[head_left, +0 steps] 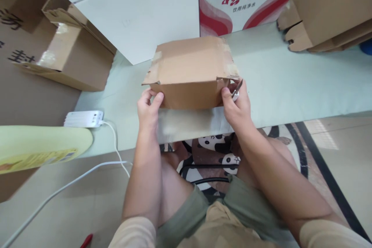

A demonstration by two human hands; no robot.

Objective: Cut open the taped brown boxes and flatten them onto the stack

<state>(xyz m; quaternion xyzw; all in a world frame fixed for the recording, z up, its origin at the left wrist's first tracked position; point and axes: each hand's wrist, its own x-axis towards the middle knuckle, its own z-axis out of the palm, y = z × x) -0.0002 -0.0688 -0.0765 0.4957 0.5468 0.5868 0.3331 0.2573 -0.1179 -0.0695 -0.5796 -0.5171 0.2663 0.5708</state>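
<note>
A brown cardboard box (188, 97) is on the pale cloth-covered table in front of me, its lid lying over the top and old clear tape at the side edges. My left hand (148, 106) grips the front left corner, thumb on the front face. At the front right corner, my right hand (237, 104) pinches the box with its thumb on the front. A small knife (236, 90) with a dark blade and a pale handle is also tucked in the right hand. Most fingers of both hands are hidden beside and behind the box.
White cartons (139, 15) and a red-and-white printed carton (247, 4) line the table's back. Brown boxes stand at left (78, 54) and right (334, 7). A white power strip (84, 119) with a cable and a pale yellow bottle (43, 143) are at left.
</note>
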